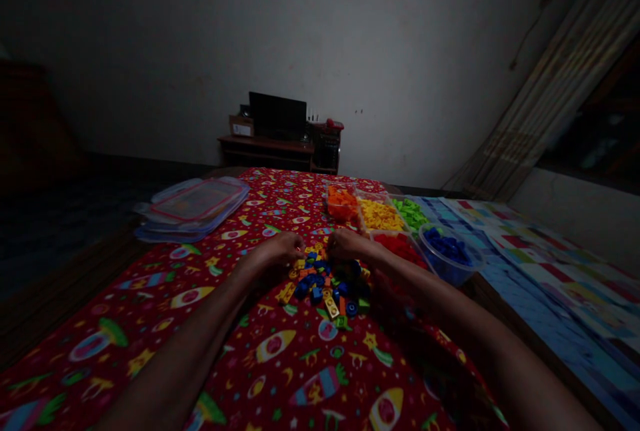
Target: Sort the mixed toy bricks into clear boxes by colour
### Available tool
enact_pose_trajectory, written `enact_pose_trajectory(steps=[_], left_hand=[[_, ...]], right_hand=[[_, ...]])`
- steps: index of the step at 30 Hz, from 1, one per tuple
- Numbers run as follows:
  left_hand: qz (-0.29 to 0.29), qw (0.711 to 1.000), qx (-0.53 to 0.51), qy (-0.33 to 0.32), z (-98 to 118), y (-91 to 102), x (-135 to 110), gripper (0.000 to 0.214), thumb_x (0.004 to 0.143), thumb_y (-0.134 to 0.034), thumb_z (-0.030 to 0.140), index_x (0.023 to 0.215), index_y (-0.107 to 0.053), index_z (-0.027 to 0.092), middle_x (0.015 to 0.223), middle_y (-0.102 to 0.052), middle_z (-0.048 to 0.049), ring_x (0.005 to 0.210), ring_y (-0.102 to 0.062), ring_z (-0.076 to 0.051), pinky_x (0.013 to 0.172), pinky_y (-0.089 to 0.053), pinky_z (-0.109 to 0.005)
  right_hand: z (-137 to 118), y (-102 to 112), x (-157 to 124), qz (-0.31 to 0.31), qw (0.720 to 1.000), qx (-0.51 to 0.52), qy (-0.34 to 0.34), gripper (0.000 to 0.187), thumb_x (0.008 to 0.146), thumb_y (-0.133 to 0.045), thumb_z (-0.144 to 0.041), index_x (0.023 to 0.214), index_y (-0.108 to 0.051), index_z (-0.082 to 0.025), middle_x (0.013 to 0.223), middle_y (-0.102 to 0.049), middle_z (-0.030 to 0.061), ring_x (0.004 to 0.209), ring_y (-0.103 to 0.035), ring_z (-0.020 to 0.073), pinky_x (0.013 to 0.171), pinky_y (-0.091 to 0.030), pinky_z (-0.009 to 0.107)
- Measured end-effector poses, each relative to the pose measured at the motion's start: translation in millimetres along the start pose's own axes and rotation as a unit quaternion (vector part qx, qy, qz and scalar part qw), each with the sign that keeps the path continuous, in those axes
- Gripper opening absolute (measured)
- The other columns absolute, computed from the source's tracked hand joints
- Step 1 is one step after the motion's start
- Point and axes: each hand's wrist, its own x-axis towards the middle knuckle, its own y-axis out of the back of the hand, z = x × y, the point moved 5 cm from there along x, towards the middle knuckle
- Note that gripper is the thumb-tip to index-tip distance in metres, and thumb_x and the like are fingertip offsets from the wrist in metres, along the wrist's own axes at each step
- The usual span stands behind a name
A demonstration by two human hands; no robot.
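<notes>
A small pile of mixed toy bricks [325, 281], blue, yellow, orange and green, lies on a red cloth printed with rockets [280, 351]. My left hand [283, 249] rests at the pile's far left edge with its fingers curled onto the bricks. My right hand [345, 244] sits at the far right edge, fingers also curled down among them. What each hand pinches is too small and dark to name.
Clear tubs of sorted bricks stand at the right: orange [342, 203], yellow [381, 215], green [410, 212], red [399, 248], blue [449, 251]. Stacked clear lids [193, 208] lie at the back left. A low shelf with a dark screen [278, 116] stands against the far wall.
</notes>
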Motion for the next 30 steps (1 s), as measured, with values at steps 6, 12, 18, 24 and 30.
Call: enact_pose_trajectory(steps=[6, 12, 18, 24, 30], left_hand=[[0.051, 0.999, 0.016, -0.010, 13.0, 12.0, -9.1, 0.011, 0.059, -0.059, 0.023, 0.066, -0.053, 0.019, 0.057, -0.053, 0.0051, 0.054, -0.047, -0.012, 0.047, -0.031, -0.021], [0.054, 0.997, 0.001, -0.056, 27.4, 17.0, -17.3, 0.018, 0.070, -0.052, 0.028, 0.082, -0.061, 0.018, 0.069, -0.062, 0.0011, 0.062, -0.056, -0.016, 0.054, -0.039, -0.022], [0.092, 0.984, 0.036, -0.146, 39.7, 12.1, -11.7, 0.028, 0.079, -0.047, 0.028, 0.098, -0.065, 0.018, 0.084, -0.066, -0.0029, 0.076, -0.060, -0.018, 0.070, -0.044, -0.025], [0.088, 0.975, 0.039, -0.200, 49.9, -11.6, -7.6, 0.018, 0.078, -0.054, 0.023, 0.091, -0.065, 0.018, 0.095, -0.065, -0.0049, 0.089, -0.058, -0.019, 0.081, -0.044, -0.026], [0.077, 0.976, 0.057, -0.194, 52.7, -20.5, -19.5, 0.019, 0.081, -0.053, 0.023, 0.094, -0.067, 0.021, 0.097, -0.063, -0.0067, 0.092, -0.056, -0.020, 0.083, -0.044, -0.028]], right_hand=[[7.1, 18.1, -8.1, 0.037, 0.993, 0.109, -0.020, 0.019, 0.076, -0.058, -0.018, 0.086, -0.071, -0.009, 0.064, -0.060, 0.0003, 0.055, -0.046, 0.0066, 0.048, -0.031, 0.016], [17.3, 44.2, -14.2, 0.016, 0.938, 0.343, 0.032, 0.018, 0.080, -0.058, -0.025, 0.080, -0.066, -0.009, 0.065, -0.057, -0.0003, 0.054, -0.049, 0.0063, 0.053, -0.041, 0.017], [35.0, 43.4, -17.8, -0.026, 0.843, 0.536, 0.011, 0.018, 0.078, -0.066, -0.023, 0.091, -0.065, -0.012, 0.071, -0.060, -0.0009, 0.057, -0.053, 0.0063, 0.057, -0.047, 0.018], [35.9, 39.9, -22.6, -0.047, 0.807, 0.588, 0.002, 0.013, 0.078, -0.064, -0.014, 0.091, -0.065, -0.012, 0.072, -0.062, -0.0018, 0.056, -0.052, 0.0040, 0.053, -0.042, 0.014], [43.5, 39.3, -21.3, -0.037, 0.824, 0.565, -0.005, 0.016, 0.079, -0.063, -0.016, 0.094, -0.067, -0.013, 0.068, -0.061, -0.0018, 0.054, -0.052, 0.0046, 0.054, -0.045, 0.015]])
